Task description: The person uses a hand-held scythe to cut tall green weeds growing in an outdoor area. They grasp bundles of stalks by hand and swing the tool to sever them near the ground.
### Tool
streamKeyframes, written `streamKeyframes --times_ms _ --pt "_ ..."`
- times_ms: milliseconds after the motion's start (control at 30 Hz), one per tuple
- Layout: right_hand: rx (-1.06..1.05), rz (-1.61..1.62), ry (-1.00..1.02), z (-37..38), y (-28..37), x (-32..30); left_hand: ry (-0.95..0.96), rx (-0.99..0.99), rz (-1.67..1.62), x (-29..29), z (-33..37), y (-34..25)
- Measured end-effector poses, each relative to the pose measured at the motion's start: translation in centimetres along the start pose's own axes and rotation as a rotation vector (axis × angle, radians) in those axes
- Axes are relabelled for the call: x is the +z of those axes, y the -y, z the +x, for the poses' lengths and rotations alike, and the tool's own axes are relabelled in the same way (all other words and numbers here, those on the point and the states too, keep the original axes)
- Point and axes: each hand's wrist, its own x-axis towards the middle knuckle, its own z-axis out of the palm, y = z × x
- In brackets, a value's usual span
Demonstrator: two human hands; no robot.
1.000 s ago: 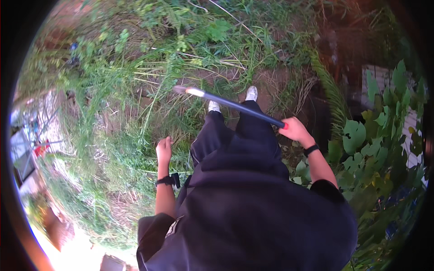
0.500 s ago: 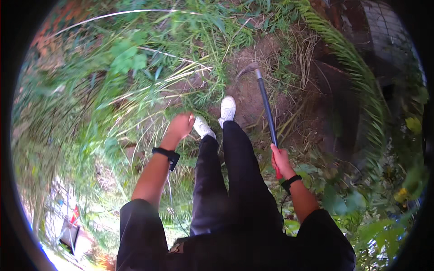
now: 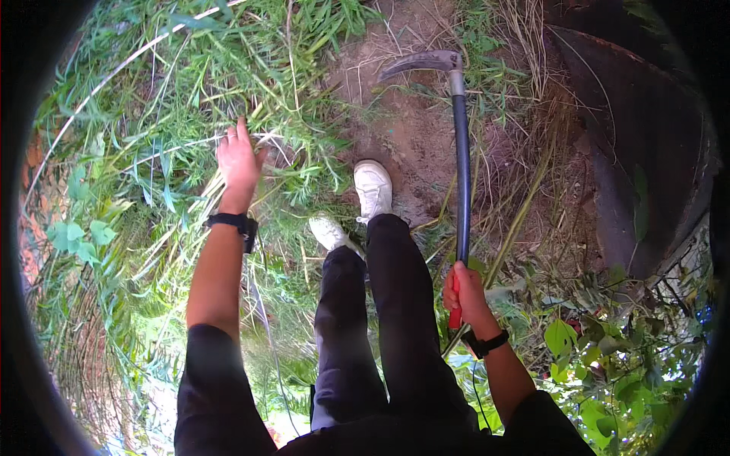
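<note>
My right hand is wrapped round the red grip of a long-handled sickle. Its dark handle points away from me, and the curved metal blade at the far end turns left above bare soil. On the left, my left hand reaches out over tall green grass with its fingers stretched and nothing in them. Pale dry stalks lie beside and under that hand; whether it touches them I cannot tell.
Brown soil runs ahead of my white shoes. A large dark sheet-like thing stands at the right. Leafy plants grow at the lower right, and a long pale stem arches across the upper left.
My left hand has opened from a closed shape and moved forward and left over the grass. The sickle's blade has shifted farther away and slightly right. The view has turned.
</note>
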Motion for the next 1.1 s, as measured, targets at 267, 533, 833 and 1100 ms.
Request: streamKeyframes --times_ms 267,533,833,1100 --pt "-0.109 -0.092 0.071 4.0 1.7 1.8 -0.035 -0.032 -0.21 1.4 -0.1 0.5" --pt "-0.223 0.026 0.037 12.5 7.3 7.0 -0.045 -0.056 -0.215 3.0 -1.3 -0.1" --pt "-0.143 0.127 0.102 18.0 7.8 8.8 -0.079 0.034 -0.338 0.0 -1.9 -0.1" --pt "-0.187 0.369 0.245 15.8 8.5 10.1 -0.288 0.098 -0.349 0.3 -6.3 0.6"
